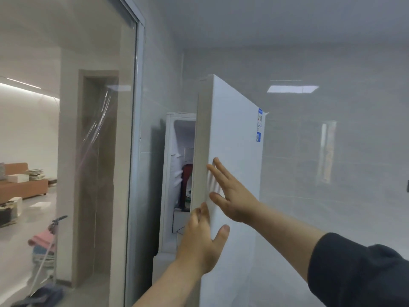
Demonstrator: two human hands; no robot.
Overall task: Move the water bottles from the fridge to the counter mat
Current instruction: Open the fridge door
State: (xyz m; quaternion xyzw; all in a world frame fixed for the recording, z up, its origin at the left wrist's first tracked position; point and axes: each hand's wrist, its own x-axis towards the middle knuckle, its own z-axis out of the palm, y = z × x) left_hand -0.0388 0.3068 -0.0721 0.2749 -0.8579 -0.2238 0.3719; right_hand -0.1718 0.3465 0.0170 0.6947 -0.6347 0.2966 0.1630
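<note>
White and glossy, the fridge door [232,173] stands part-way open, its narrow edge turned toward the camera and a small blue sticker [260,125] near its top far corner. The left hand [200,242] wraps the door's free edge low down: the thumb lies on the outer face, while the fingers [199,214] curl round the edge toward the inner side, so it is grasping the door. The right hand [230,196] is flat against the outer face just above, fingers spread and straight, holding nothing; a dark sleeve [358,273] covers that forearm near the lower right corner. Between the door's edge and the fridge [168,173] cabinet, a narrow slice of the white interior shows. In that gap stands a bottle [187,187], dark red at the top with a pale label lower down, upright on a shelf; most of it is hidden by the door, and whether it holds water cannot be told. The fridge stands against a grey tiled wall [332,173], beside a glass partition [66,151] with a pale frame. Through the glass, an orange-brown sofa [24,187] sits well apart in another room, and a pink cloth [43,238] lies near the floor.
</note>
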